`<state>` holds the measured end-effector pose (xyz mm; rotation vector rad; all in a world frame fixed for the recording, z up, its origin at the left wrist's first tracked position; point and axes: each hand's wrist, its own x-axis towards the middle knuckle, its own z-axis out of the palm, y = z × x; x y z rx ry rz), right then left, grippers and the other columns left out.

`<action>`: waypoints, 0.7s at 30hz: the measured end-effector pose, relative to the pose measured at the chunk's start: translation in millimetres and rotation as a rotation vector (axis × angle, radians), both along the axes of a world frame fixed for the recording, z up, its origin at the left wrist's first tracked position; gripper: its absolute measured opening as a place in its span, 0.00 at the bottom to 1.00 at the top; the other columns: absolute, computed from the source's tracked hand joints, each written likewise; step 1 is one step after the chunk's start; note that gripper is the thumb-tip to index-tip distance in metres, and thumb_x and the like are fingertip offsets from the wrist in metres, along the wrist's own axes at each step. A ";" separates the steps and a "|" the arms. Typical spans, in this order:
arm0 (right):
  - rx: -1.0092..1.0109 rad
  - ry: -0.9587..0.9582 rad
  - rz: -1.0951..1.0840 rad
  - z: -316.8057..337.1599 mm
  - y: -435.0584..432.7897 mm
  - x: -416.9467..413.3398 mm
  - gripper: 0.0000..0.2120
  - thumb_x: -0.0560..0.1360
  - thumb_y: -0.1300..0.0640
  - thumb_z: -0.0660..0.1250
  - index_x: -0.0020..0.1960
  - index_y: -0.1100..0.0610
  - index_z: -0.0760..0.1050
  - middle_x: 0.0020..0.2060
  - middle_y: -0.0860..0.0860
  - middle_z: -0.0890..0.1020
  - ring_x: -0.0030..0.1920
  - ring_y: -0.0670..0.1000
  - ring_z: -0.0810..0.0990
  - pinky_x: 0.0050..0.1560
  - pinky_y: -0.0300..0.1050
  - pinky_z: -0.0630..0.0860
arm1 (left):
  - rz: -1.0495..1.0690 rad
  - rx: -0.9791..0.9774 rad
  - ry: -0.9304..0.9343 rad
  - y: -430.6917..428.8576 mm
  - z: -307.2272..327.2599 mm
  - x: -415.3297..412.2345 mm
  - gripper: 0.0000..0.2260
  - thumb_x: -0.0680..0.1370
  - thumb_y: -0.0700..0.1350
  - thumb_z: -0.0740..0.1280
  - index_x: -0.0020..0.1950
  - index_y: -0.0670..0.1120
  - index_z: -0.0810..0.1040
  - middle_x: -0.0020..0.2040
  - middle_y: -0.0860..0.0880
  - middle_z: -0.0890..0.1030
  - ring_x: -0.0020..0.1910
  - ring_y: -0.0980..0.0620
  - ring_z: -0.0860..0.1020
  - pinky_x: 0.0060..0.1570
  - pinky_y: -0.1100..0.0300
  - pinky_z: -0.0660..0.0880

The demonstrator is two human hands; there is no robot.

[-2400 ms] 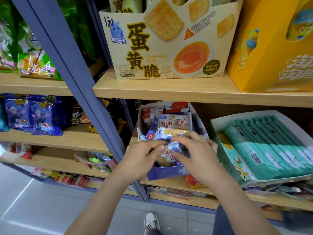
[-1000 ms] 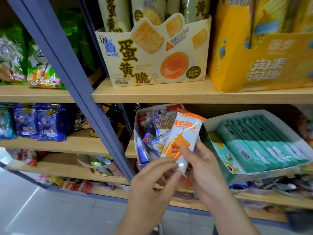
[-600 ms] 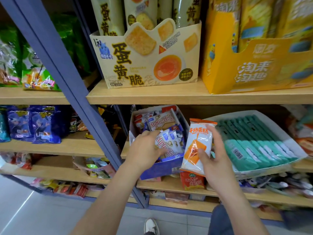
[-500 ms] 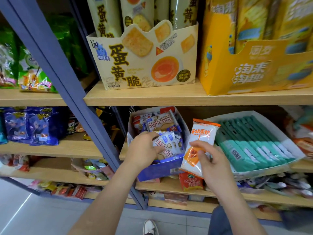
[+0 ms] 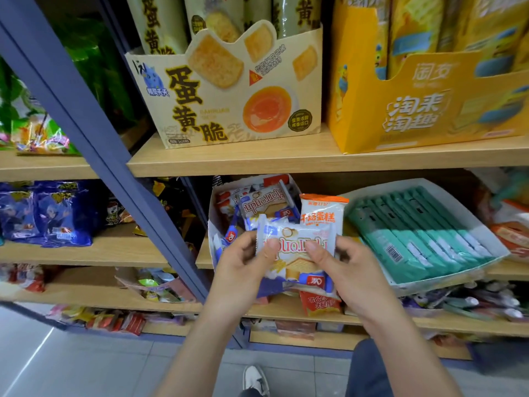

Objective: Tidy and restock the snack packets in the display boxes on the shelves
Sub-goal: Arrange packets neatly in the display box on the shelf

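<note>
A white-and-blue wafer packet (image 5: 294, 247) is held flat between both hands, in front of the middle shelf. My left hand (image 5: 243, 270) pinches its left edge and my right hand (image 5: 352, 276) pinches its right side with the thumb on top. Behind it an orange-and-white cake packet (image 5: 322, 213) stands upright. My right hand's fingers are hidden, so I cannot say whether they hold it too. Just beyond is the blue-and-white display box (image 5: 213, 224), with several more wafer packets lying untidily inside.
A white tray (image 5: 491, 239) of green packets leans to the right of the box. Above, the wooden shelf (image 5: 286, 161) carries a cream cracker box (image 5: 229, 104) and a yellow box (image 5: 415, 110). A blue upright post (image 5: 94, 133) slants on the left, with blue bags (image 5: 48, 216) beyond it.
My left hand has lifted a wafer packet out of the box and my right hand has come over to grip its other side. The orange packet now sits behind it.
</note>
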<state>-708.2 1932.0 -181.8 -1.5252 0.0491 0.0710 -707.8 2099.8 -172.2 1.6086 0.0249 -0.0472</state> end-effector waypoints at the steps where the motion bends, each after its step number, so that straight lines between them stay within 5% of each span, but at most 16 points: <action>1: 0.002 0.018 -0.012 -0.4 -2.6 0.2 0.10 0.69 0.47 0.70 0.47 0.49 0.82 0.45 0.48 0.87 0.44 0.46 0.86 0.40 0.39 0.80 | 0.037 0.044 -0.004 1.7 -0.9 2.4 0.09 0.80 0.47 0.64 0.53 0.45 0.80 0.48 0.49 0.85 0.49 0.52 0.83 0.47 0.62 0.79; 4: 0.015 0.076 -0.032 1.5 -10.8 -0.8 0.08 0.73 0.49 0.69 0.51 0.50 0.81 0.42 0.46 0.87 0.42 0.47 0.86 0.38 0.38 0.80 | 0.099 0.118 -0.007 9.7 -1.8 13.2 0.10 0.81 0.50 0.62 0.54 0.47 0.80 0.48 0.51 0.85 0.50 0.52 0.83 0.52 0.54 0.79; 7: 0.014 0.077 -0.002 3.3 -14.1 0.1 0.11 0.72 0.48 0.70 0.52 0.50 0.81 0.43 0.45 0.87 0.43 0.47 0.86 0.41 0.40 0.81 | -0.119 0.137 0.071 5.1 -0.1 16.2 0.18 0.74 0.57 0.71 0.63 0.55 0.75 0.54 0.51 0.84 0.52 0.54 0.83 0.55 0.50 0.79; 10: 0.013 0.040 0.018 4.2 -13.6 2.3 0.09 0.71 0.45 0.68 0.48 0.47 0.83 0.43 0.46 0.87 0.44 0.46 0.85 0.44 0.41 0.80 | -0.096 0.057 0.009 -9.9 1.8 15.5 0.17 0.73 0.46 0.75 0.59 0.50 0.76 0.49 0.50 0.85 0.48 0.51 0.84 0.45 0.57 0.80; 13: -0.024 0.021 -0.156 2.1 -30.2 9.0 0.06 0.76 0.55 0.68 0.43 0.48 0.83 0.42 0.48 0.85 0.37 0.41 0.82 0.35 0.36 0.78 | 0.153 -0.098 -0.043 -8.3 5.2 19.1 0.11 0.75 0.41 0.72 0.56 0.47 0.76 0.46 0.51 0.86 0.45 0.52 0.85 0.39 0.62 0.80; 18: -0.529 -0.050 -0.184 -1.9 -76.5 28.4 0.18 0.80 0.60 0.65 0.63 0.41 0.70 0.55 0.46 0.77 0.50 0.50 0.81 0.47 0.53 0.82 | 0.367 0.036 -0.081 2.4 0.8 28.4 0.12 0.75 0.44 0.73 0.51 0.51 0.71 0.44 0.51 0.83 0.37 0.58 0.83 0.30 0.65 0.76; 21: -0.762 0.008 -0.156 -9.1 -81.0 46.6 0.21 0.80 0.58 0.65 0.70 0.48 0.64 0.55 0.52 0.79 0.51 0.54 0.80 0.50 0.55 0.80 | 0.360 0.089 -0.076 1.2 -5.8 33.6 0.14 0.74 0.44 0.74 0.52 0.50 0.70 0.45 0.49 0.82 0.36 0.55 0.84 0.27 0.65 0.74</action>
